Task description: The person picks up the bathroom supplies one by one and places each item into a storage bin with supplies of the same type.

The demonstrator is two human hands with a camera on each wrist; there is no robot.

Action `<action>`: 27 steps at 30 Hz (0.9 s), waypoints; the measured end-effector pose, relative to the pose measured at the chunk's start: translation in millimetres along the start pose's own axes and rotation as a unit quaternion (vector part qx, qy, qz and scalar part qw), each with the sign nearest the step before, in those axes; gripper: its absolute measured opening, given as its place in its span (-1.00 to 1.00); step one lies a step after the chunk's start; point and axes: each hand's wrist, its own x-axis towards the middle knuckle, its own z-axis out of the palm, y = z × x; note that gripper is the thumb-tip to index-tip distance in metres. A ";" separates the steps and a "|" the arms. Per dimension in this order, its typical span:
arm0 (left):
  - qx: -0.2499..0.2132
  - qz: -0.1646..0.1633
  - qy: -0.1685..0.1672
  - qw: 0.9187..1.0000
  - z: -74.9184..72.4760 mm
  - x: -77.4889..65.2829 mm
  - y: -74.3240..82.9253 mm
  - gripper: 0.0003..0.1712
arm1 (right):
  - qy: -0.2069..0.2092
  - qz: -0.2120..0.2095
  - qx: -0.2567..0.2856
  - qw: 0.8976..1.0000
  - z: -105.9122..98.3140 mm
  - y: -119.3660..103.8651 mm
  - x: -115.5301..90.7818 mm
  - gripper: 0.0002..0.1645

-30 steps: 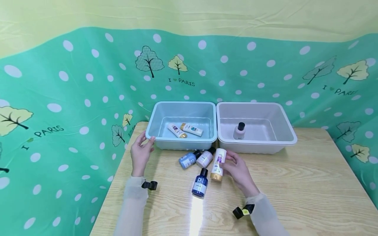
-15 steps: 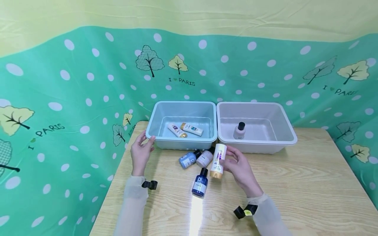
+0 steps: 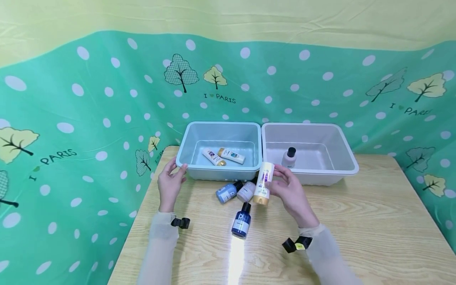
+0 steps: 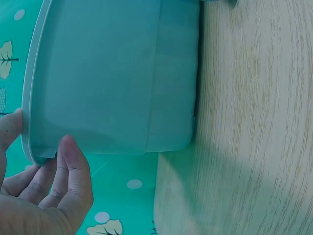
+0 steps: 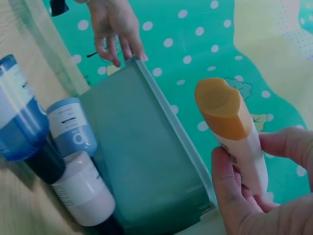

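My right hand point(image 3: 293, 196) grips a white shampoo bottle point(image 3: 265, 180), its gold cap point(image 5: 222, 110) pointing down in the head view. The bottle's top overlaps the near rims of the two bins, close to where they meet. At the left, my left hand point(image 3: 170, 185) pinches the near-left corner of the blue bin point(image 4: 107, 83), thumb on the rim and fingers under it. Inside that bin lie two white bottles with gold caps, one with a purple label point(image 3: 213, 157) and one with a blue label point(image 3: 232, 156).
A pale grey bin point(image 3: 310, 172) abuts the blue one and holds a black-capped bottle point(image 3: 289, 160). On the wooden table point(image 3: 377, 221) before the bins lie a light blue bottle point(image 3: 226, 194), a pale pink bottle point(image 3: 246, 192) and a dark blue bottle point(image 3: 241, 222).
My right hand has raised the white shampoo bottle from among the table bottles up toward the bin rims. The left hand has stayed at the blue bin's corner.
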 end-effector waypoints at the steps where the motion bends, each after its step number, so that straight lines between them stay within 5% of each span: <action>1: 0.001 -0.001 0.000 1.000 0.1 0.4 -0.2 -0.22 | -0.001 -0.004 0.000 1.000 0.5 -3.1 1.7 -0.10; 13: 0.007 -0.009 0.005 1.000 -0.1 0.3 -0.6 -0.23 | -0.014 -0.041 -0.050 0.998 11.8 -42.8 32.0 -0.11; 27: -0.004 -0.005 -0.003 1.000 -0.5 0.3 1.1 -0.20 | -0.034 -0.038 -0.033 0.998 42.3 -90.3 88.9 -0.12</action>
